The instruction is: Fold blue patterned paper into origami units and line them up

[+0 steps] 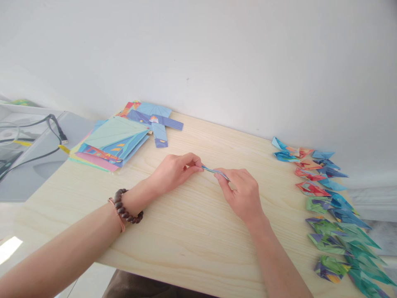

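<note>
Both my hands meet over the middle of a light wooden table (192, 236). My left hand (173, 171) pinches one end of a narrow folded strip of blue patterned paper (214, 171). My right hand (242, 192) pinches the other end, fingers closed on it. The strip lies just above the tabletop between the two hands. A dark wooden bead bracelet (125, 207) circles my left wrist.
A pile of coloured patterned paper sheets (114, 142) lies at the table's far left, with blue strips (158, 122) on top. Several folded paper figures (328, 207) run in a row along the right edge. Cables (46, 136) lie on a grey surface to the left.
</note>
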Demonstrator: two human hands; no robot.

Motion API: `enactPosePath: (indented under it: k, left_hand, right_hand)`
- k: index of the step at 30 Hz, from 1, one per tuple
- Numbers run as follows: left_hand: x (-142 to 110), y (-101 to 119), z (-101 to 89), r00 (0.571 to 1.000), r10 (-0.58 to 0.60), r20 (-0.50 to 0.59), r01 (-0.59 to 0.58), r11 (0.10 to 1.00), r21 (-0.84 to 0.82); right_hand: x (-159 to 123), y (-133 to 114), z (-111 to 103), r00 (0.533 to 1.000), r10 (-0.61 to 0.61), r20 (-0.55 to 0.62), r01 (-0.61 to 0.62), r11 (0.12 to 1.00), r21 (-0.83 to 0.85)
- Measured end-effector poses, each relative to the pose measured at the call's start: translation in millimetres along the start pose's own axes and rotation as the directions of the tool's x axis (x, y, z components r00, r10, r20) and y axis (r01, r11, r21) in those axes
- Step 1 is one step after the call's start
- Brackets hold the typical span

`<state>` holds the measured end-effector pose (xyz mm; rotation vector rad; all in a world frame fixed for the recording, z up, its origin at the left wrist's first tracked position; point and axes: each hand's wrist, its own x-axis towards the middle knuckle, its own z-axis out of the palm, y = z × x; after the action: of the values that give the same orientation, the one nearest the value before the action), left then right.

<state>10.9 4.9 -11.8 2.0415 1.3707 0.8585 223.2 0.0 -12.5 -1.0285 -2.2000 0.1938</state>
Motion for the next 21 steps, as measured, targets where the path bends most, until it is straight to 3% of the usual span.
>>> enactPosePath:
  k: [7, 12, 17, 21]
  left_hand:
    - [1.1, -1.5, 0.0, 0.999, -0.022, -0.047, 0.025, 0.998, 0.055]
    - [2.8, -0.2, 0.5, 0.997, -0.06, -0.05, 0.049, 0.978, -0.204]
    - [3.8, 5.9, 2.8, 0.981, -0.193, -0.003, 0.153, 0.789, -0.595]
    - [5.6, 6.0, 2.5, 0.966, -0.239, 0.102, 0.24, 0.668, -0.705]
  right_hand:
    - [-0.4, -0.3, 1.9, 1.0, -0.01, 0.024, 0.011, 0.999, -0.032]
    - [0.0, -1.1, 0.6, 1.0, 0.006, 0.006, -0.007, 1.0, 0.018]
    - [0.9, -4.7, -1.2, 0.999, 0.052, -0.014, -0.051, 0.995, 0.082]
    - [1.0, -6.9, -2.0, 0.995, 0.094, -0.036, -0.09, 0.992, 0.092]
